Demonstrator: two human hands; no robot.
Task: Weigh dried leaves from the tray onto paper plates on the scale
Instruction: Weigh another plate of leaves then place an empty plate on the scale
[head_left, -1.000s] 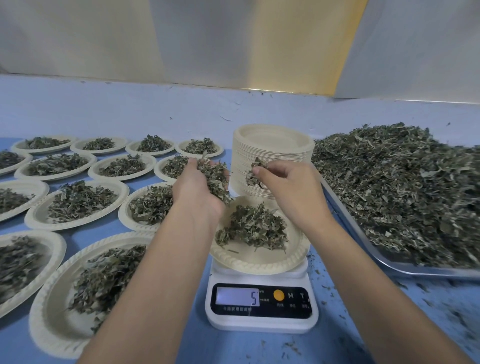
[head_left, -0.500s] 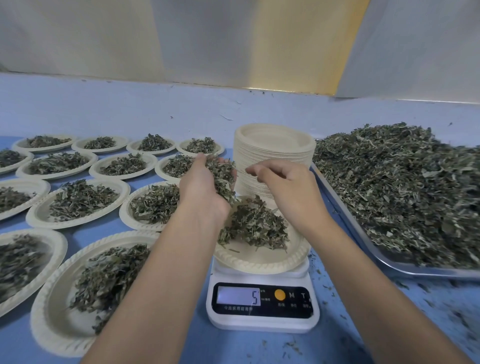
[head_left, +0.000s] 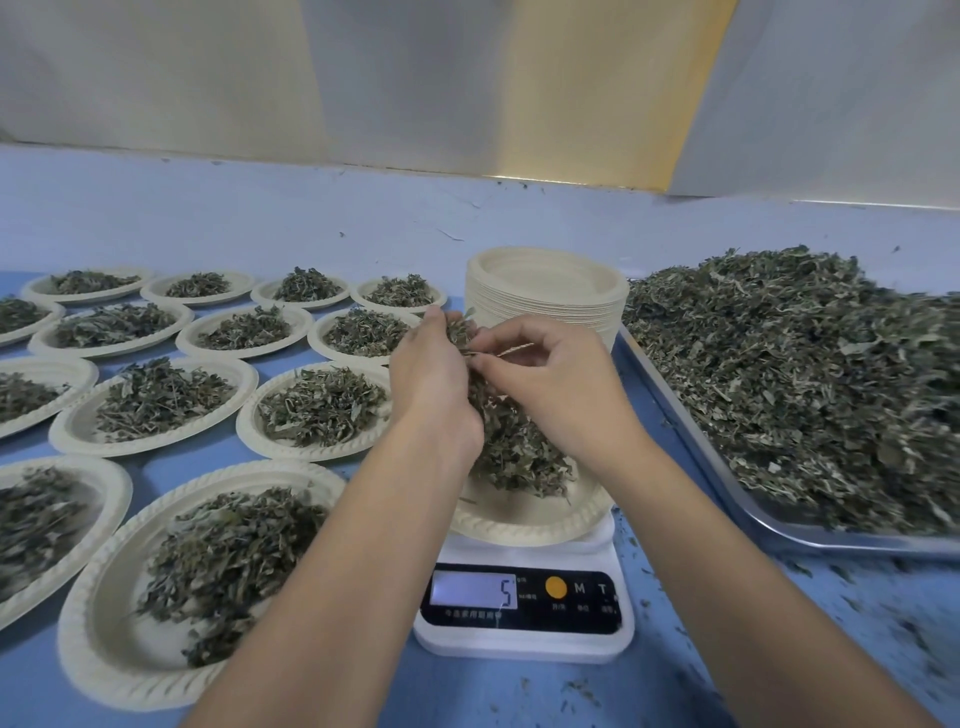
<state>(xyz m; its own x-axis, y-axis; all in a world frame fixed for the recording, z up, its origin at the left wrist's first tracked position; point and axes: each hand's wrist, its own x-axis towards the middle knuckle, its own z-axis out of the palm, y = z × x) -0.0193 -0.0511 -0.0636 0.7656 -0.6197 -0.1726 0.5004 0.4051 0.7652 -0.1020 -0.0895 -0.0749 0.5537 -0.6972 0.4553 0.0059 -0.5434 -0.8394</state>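
Where your hands are meeting: just above the paper plate (head_left: 530, 526) that is sitting on the scale (head_left: 524, 647), in front of the plate stack.
Left hand (head_left: 431, 384): you are gripping a clump of dried leaves (head_left: 460, 328), fingers curling round it, the back of the hand facing the camera.
Right hand (head_left: 553, 387): you are pinching at that same clump with thumb and bent fingertips.
Paper plate: it is carrying a heap of leaves (head_left: 522, 454) that is reaching up toward your hands, and its rim is overhanging the scale's platform.
Scale: it is standing on the table right in front of you, its display (head_left: 474, 590) showing 5.
Plate stack (head_left: 545, 299): empty plates are sitting nested behind the scale, just beside the tray's left edge.
Tray (head_left: 831, 543): metal, it is lying to your right and holding a large mound of leaves (head_left: 805, 389).
Filled plates (head_left: 156, 448): they are lying in rows to your left, each holding a small pile of leaves.
Table (head_left: 519, 696): blue, it is collecting leaf crumbs (head_left: 582, 691) around the scale and along the tray.
Wall (head_left: 415, 78): pale panels are rising behind the table, one band showing yellowish.
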